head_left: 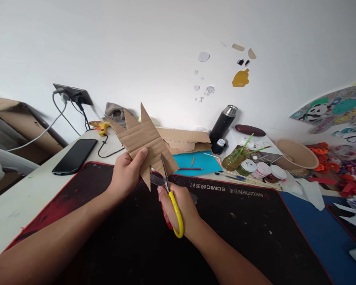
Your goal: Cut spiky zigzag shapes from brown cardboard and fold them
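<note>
A flat piece of brown corrugated cardboard (150, 138) with pointed spikes along its far edge is held up above the dark desk mat (231, 237). My left hand (127, 170) grips its left side, thumb on the face turned to me. In my right hand (180, 206) are scissors (176, 213) with yellow and red handles. Their blades are apart, one lying over the face of the cardboard and the other below its near edge. A narrow cardboard point hangs down to the left of the blades.
To the left lie a black phone (75, 156) and a yellow glue gun (103, 127). Behind are torn cardboard (186, 138), blue paper (206, 164) and a red pencil (190, 169). A black thermos (224, 122), a brush jar (234, 158) and paint pots (261, 169) stand at back right.
</note>
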`<state>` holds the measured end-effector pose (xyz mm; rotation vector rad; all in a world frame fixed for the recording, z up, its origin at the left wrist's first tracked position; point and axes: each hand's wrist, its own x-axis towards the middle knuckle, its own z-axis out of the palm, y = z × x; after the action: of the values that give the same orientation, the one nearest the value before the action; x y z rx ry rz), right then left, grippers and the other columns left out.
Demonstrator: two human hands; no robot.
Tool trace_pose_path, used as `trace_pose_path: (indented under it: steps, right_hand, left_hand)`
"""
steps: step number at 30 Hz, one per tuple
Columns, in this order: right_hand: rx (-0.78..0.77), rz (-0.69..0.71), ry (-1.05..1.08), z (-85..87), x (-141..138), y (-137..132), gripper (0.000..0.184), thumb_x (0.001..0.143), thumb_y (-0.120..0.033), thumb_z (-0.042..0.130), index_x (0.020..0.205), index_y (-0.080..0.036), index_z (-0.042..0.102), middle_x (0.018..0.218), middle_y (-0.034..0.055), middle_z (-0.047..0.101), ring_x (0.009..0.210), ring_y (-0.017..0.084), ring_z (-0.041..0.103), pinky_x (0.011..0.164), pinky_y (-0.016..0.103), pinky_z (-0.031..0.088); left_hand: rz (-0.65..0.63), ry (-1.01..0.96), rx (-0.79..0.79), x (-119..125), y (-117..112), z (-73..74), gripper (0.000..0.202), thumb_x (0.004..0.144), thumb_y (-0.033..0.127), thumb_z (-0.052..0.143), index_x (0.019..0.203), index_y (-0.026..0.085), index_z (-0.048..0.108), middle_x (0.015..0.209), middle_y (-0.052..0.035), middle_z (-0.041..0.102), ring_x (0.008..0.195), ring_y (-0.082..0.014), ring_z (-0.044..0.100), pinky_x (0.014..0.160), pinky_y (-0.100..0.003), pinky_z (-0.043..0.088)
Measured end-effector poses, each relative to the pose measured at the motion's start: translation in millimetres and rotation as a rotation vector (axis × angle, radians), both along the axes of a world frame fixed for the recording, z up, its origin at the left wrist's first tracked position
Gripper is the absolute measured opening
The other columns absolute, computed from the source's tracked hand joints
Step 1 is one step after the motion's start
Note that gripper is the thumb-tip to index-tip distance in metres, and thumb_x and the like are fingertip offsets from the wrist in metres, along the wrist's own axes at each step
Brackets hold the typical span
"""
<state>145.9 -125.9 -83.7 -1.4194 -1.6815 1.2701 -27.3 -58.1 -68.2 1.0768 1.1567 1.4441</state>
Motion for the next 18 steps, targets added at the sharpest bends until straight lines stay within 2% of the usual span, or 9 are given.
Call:
trace_pose_path:
  steps: [5,9,15,18]
  right_hand:
    - [0.036,0.024,0.001,2.5,4.5,0.7,0.037,0.110,-0.050,0.053,0.085,-0.024,0.060,0.053,-0.0032,0.062,0.048,0.016,0.063,0.056,0.026,0.046]
    - [0.068,0.070,0.027,4.2,7.9,2.0,0.041,0.109,-0.057,0.055,0.089,-0.022,0.062,0.060,-0.0020,0.071,0.055,0.014,0.068,0.064,0.025,0.051]
    - [-0.058,0.097,0.191,-2.1,8.3,4.3,0.045,0.100,-0.067,0.067,0.099,-0.022,0.064,0.074,0.0015,0.078,0.070,0.020,0.080,0.070,0.027,0.060]
    - [-0.062,0.100,0.222,-1.8,7.7,5.5,0.045,0.096,-0.066,0.073,0.097,-0.022,0.064,0.076,0.0011,0.077,0.072,0.021,0.081,0.069,0.028,0.062]
  left_hand:
    - [0.021,0.004,0.031,-2.5,0.0,0.0,0.056,0.088,0.061,0.080,0.121,0.016,0.076,0.108,-0.0123,0.084,0.093,-0.0343,0.081,0.075,-0.041,0.068]
    - [0.048,0.003,0.033,-4.2,1.0,-0.8,0.049,0.088,0.058,0.080,0.118,0.019,0.078,0.103,-0.0095,0.084,0.087,-0.0338,0.081,0.072,-0.042,0.068]
    - [0.050,-0.002,-0.030,-3.6,2.3,1.4,0.053,0.088,0.062,0.077,0.116,0.016,0.078,0.088,-0.0092,0.082,0.072,-0.0336,0.078,0.064,-0.045,0.066]
    - [0.048,0.005,-0.026,-3.4,1.4,3.5,0.054,0.088,0.062,0.076,0.116,0.016,0.078,0.089,-0.0095,0.082,0.072,-0.0329,0.078,0.061,-0.043,0.065]
